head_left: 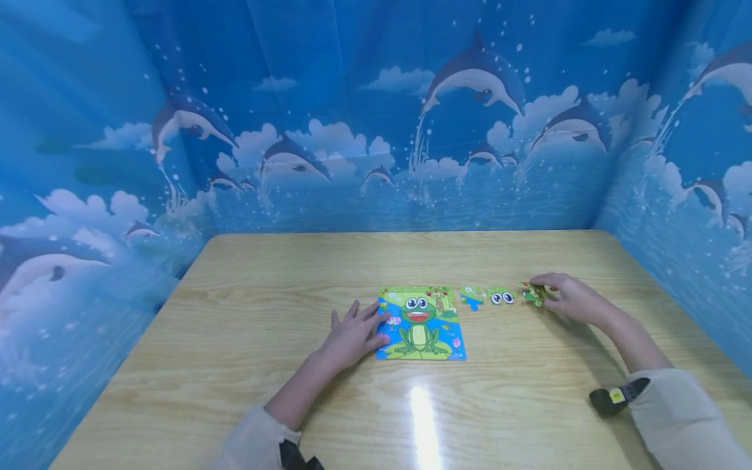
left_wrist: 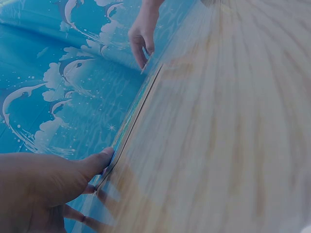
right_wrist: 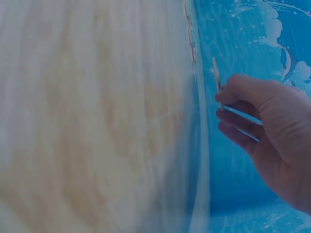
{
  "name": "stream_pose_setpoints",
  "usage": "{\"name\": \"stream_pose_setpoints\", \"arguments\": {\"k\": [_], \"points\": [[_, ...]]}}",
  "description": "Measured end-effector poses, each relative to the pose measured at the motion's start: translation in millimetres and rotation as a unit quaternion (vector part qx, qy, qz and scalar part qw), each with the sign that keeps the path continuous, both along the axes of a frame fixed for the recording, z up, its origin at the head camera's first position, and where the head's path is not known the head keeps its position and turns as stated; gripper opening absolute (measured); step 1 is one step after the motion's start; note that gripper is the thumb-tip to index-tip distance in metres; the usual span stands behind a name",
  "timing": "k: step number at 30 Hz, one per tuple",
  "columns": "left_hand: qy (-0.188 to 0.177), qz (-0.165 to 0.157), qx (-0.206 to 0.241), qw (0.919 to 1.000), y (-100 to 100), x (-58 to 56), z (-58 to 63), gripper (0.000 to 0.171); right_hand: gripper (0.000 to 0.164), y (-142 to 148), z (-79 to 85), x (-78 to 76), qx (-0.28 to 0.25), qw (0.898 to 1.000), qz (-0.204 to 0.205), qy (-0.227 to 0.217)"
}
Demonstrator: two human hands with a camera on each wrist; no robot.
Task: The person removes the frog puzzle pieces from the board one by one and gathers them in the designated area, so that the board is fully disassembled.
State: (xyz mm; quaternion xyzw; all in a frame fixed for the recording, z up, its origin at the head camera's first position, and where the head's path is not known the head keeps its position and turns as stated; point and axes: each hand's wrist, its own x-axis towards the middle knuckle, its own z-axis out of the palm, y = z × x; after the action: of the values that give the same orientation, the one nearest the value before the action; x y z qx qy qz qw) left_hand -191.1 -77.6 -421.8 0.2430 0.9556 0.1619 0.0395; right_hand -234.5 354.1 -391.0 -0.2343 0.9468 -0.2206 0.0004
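A square frog puzzle (head_left: 420, 326) lies flat on the table, a green frog on a lily pad printed on it. My left hand (head_left: 350, 336) rests at its left side with fingers spread, the fingertips on its edge; the left wrist view shows the thumb (left_wrist: 99, 162) against that edge. Off to the right, my right hand (head_left: 570, 299) pinches a green puzzle piece (head_left: 533, 294) between thumb and fingers. Seen edge-on in the right wrist view, this thin piece (right_wrist: 217, 80) is held up off the table. Between puzzle and hand lie a blue-and-green piece (head_left: 472, 297) and a piece with frog eyes (head_left: 501, 297).
The wooden table (head_left: 264, 281) carries the puzzle and loose pieces. Blue curtains (head_left: 352, 130) printed with dolphins stand along its back and sides. A bright light reflection shows on the tabletop near the front.
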Motion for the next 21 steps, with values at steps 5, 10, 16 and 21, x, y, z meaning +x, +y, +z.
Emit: {"name": "stream_pose_setpoints", "arguments": {"k": [5,10,16,21], "points": [[0.001,0.0,0.001,1.0,0,-0.4,-0.6,0.054,0.044,1,-3.8,-2.1,0.004,1.0,-0.008,-0.018],[0.002,0.0,0.006,1.0,0,-0.1,-0.7,0.054,0.044,-1,-6.9,-6.1,0.007,1.0,-0.005,-0.025],[0.004,-0.011,0.014,0.9998,-1,-0.1,-0.4,0.052,0.044,-1,-12.6,-9.1,0.011,1.0,-0.012,-0.027],[0.003,-0.011,0.017,0.9998,-2,-0.4,-0.4,0.052,0.045,-1,-13.5,-8.7,0.022,0.999,-0.014,-0.019]]}}
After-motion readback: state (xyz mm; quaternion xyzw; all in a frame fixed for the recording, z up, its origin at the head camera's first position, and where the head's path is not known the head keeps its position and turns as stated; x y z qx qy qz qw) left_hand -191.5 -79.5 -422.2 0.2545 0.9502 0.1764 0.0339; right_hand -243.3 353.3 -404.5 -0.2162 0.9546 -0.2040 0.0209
